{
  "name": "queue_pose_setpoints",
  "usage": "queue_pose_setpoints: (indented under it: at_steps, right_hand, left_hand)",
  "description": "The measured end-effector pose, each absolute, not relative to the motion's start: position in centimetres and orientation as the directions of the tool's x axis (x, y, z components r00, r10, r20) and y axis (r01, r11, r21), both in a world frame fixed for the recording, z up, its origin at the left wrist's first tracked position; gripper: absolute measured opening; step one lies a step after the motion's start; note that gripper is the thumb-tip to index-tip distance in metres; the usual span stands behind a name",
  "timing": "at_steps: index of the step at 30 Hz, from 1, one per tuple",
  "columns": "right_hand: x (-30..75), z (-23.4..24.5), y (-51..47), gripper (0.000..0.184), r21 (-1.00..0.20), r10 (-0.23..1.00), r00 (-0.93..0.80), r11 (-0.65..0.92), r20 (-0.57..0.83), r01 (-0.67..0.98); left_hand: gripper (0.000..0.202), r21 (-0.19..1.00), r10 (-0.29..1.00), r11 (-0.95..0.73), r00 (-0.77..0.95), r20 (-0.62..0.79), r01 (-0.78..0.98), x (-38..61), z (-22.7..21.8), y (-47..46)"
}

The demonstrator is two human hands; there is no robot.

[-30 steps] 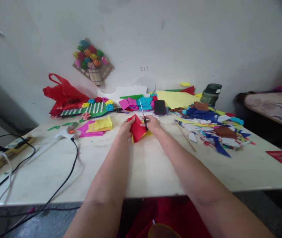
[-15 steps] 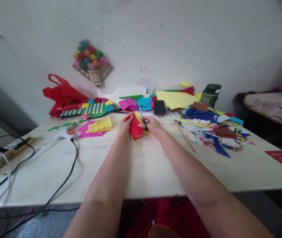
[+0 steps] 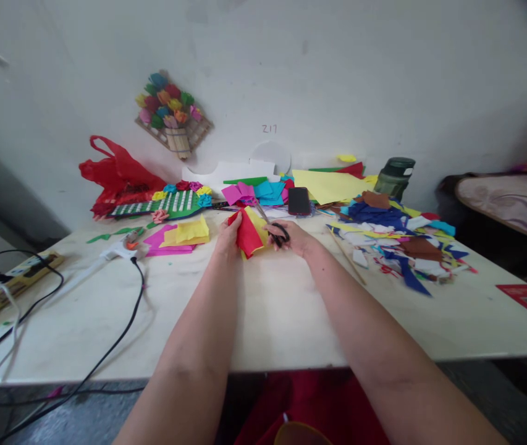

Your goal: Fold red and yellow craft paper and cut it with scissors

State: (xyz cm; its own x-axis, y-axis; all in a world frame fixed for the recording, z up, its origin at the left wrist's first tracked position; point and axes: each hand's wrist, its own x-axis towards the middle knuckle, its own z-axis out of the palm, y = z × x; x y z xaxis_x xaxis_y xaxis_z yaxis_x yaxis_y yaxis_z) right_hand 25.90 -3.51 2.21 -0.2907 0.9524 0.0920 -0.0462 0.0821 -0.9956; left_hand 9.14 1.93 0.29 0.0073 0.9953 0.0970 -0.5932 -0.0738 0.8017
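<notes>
Over the middle of the table, my left hand [image 3: 230, 235] is closed on a red sheet of paper [image 3: 248, 233], which looks folded or layered. A yellow sheet [image 3: 257, 225] lies against it on the right side. My right hand [image 3: 291, 237] grips black-handled scissors [image 3: 280, 234], their blades pointing up and away to the left. The blades pass close by the upper edge of the yellow sheet; whether they touch it I cannot tell. Left of my left hand lie yellow paper pieces [image 3: 193, 232] on top of magenta ones [image 3: 161, 243].
Paper scraps [image 3: 411, 241] are heaped at the right beside a thin wooden stick [image 3: 347, 254]. A phone [image 3: 298, 201] and a dark green bottle [image 3: 393, 177] stand toward the wall. A red plastic bag [image 3: 117, 176], cables [image 3: 139, 303] and a power strip [image 3: 8, 290] occupy the left.
My right hand and the scissors have moved slightly right, away from the red paper. The red sheet has turned, and more of the yellow sheet shows.
</notes>
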Motion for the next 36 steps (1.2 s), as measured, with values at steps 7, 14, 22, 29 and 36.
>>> queue_pose_setpoints:
  at_steps: [7,14,22,29,36]
  right_hand:
    - [27.9,3.3,-4.5,0.035,-0.998,0.896,-0.444,0.030,-0.001,0.063]
    - [30.0,3.3,-4.4,0.042,-0.994,0.817,-0.572,-0.014,-0.073,0.107]
    - [30.9,3.6,-4.5,0.038,-0.991,0.741,-0.659,-0.068,-0.126,0.112]
    - [30.4,3.7,-4.7,0.035,-0.970,0.728,-0.647,-0.109,-0.228,0.219]
    - [30.2,3.5,-4.3,0.032,-0.966,0.758,-0.608,-0.112,-0.235,0.234]
  left_hand:
    - [0.021,0.798,0.989,-0.119,0.000,0.147,-0.591,8.7,0.3,2.1]
    - [0.026,0.795,0.988,-0.137,-0.021,0.154,-0.591,8.5,0.3,2.1]
    - [0.030,0.803,0.988,-0.143,-0.041,0.147,-0.579,8.3,0.1,2.4]
    - [0.029,0.806,0.989,-0.136,-0.032,0.144,-0.576,8.3,0.2,2.2]
    - [0.029,0.804,0.989,-0.136,-0.038,0.141,-0.578,8.3,0.3,2.2]
